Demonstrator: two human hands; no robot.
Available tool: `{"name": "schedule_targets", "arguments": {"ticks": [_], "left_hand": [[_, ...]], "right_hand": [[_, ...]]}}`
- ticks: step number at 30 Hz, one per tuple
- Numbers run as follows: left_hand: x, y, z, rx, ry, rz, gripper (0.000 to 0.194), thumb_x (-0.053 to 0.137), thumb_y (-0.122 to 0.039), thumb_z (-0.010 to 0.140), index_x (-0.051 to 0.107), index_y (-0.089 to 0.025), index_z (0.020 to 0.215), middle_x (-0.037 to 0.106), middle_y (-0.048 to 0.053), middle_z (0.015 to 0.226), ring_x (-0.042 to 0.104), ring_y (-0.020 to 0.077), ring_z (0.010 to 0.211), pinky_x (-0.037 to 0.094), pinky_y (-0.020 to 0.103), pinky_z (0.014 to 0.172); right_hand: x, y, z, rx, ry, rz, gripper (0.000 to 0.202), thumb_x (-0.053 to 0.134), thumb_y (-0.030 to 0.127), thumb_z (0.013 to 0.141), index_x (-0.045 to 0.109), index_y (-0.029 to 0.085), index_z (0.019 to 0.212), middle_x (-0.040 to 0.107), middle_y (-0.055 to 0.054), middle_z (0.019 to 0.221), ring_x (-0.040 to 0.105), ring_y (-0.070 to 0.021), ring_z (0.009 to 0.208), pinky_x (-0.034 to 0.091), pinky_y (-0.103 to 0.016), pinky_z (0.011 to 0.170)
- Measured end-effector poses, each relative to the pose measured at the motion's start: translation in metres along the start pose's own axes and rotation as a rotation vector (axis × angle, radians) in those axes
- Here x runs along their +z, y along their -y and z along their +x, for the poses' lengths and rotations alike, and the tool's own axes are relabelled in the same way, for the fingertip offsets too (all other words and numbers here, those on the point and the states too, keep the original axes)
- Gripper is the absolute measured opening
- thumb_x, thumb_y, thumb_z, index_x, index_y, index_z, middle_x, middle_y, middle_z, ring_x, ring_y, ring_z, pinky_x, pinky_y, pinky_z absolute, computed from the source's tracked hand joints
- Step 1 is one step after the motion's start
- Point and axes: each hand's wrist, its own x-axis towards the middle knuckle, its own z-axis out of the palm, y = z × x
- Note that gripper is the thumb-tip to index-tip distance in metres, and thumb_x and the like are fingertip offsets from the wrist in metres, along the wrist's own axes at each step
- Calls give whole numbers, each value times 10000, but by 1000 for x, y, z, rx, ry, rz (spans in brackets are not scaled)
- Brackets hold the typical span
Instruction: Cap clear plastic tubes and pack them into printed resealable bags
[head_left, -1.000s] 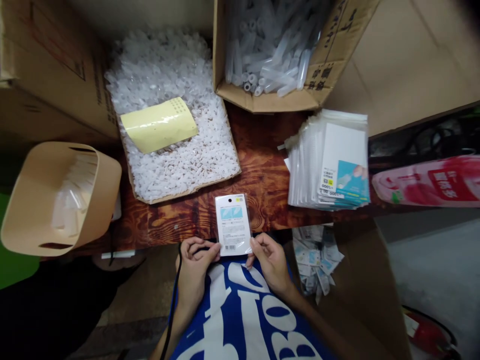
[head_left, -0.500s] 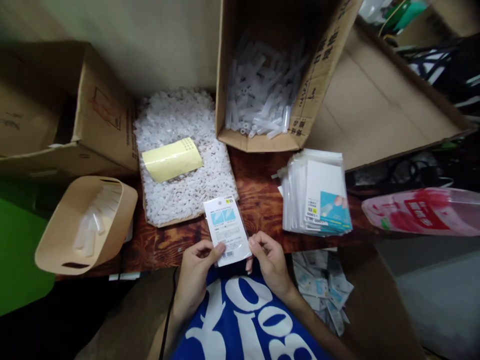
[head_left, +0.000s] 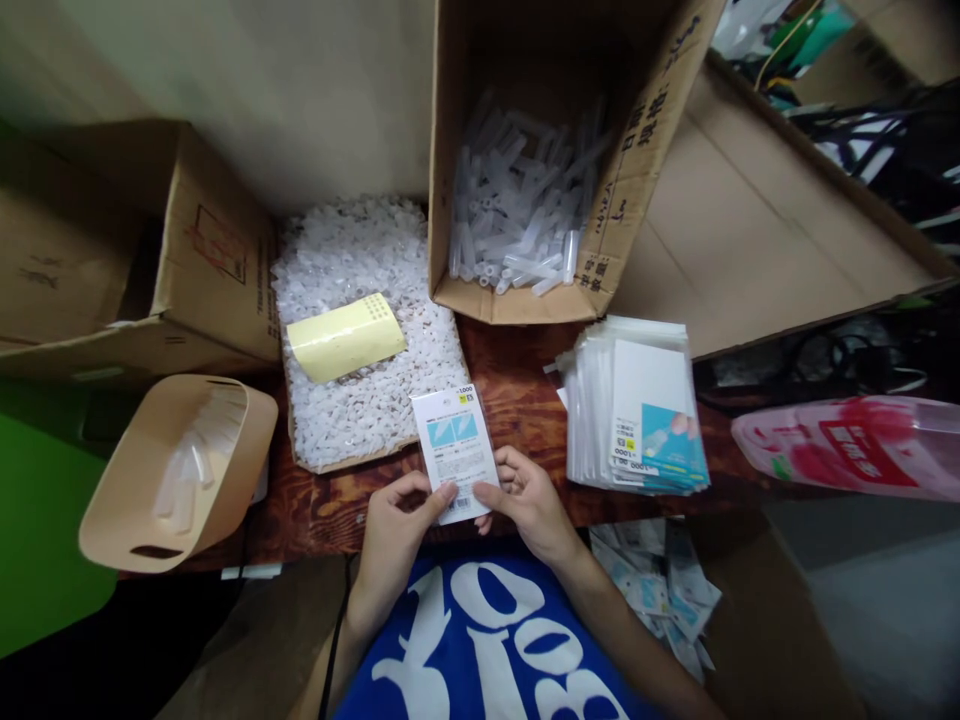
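Left hand (head_left: pixel 399 522) and right hand (head_left: pixel 534 503) both grasp one flat printed packet (head_left: pixel 454 450) by its near end, each thumb pressed on the front at its own corner, the other fingers curled at the sides or behind. Below them is a blue shirt (head_left: pixel 487 640) with white letters. The packet tilts away from the body over the near edge of the wooden table (head_left: pixel 517 385), its print and two blue pictures facing up. I judge the step in hand to be handling that near end; whether the thumbs are pressing, smoothing or only steadying it, I cannot tell. The next move would call for a light, even pinch from both hands, since a thin packet could bend.

At the near right, under the table edge, lies a loose heap of packets (head_left: pixel 660 590). On the left stands a beige bin (head_left: pixel 124 490) with clear pieces inside; on the right, a stack of packets (head_left: pixel 651 405), with a pink bag (head_left: pixel 847 445) beyond it to the right. Farther off, a yellow sheet (head_left: pixel 346 337) lies on small white pieces (head_left: pixel 360 415), and a cardboard box (head_left: pixel 510 306) holds clear tubes (head_left: pixel 517 215).
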Motion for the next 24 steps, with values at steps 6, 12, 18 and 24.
{"name": "schedule_targets", "arguments": {"ticks": [6, 12, 18, 24], "left_hand": [[1, 0, 4, 13, -15, 91, 287, 797, -420, 782, 714, -147, 753, 755, 48, 785, 698, 188, 736, 567, 267, 696], [7, 0, 7, 633, -261, 609, 439, 749, -280, 850, 635, -192, 1265, 671, 118, 1175, 663, 251, 1060, 572, 396, 907], [7, 0, 10, 993, -88, 897, 351, 699, -125, 885, 655, -235, 1216, 684, 87, 1183, 613, 260, 1196, 530, 440, 1004], [7, -1, 9, 938, -49, 838, 168, 689, -124, 898, 688, -207, 1044, 713, 54, 1017, 647, 217, 1007, 526, 389, 899]], "right_hand": [[-6, 2, 2, -20, 39, 12, 302, 744, 419, 871, 578, 170, 916, 722, -6, 712, 701, -145, 532, 612, -247, 506], [-6, 6, 7, -23, 6, -66, 341, 740, 473, 855, 559, 187, 893, 702, 12, 708, 705, -152, 546, 619, -263, 522], [-5, 6, 8, -45, 8, -74, 336, 740, 474, 851, 551, 200, 895, 699, 11, 768, 704, -155, 577, 636, -287, 561], [-7, 3, 7, -35, 26, -86, 331, 718, 497, 861, 556, 209, 890, 676, 5, 779, 681, -164, 603, 620, -299, 554]]}}
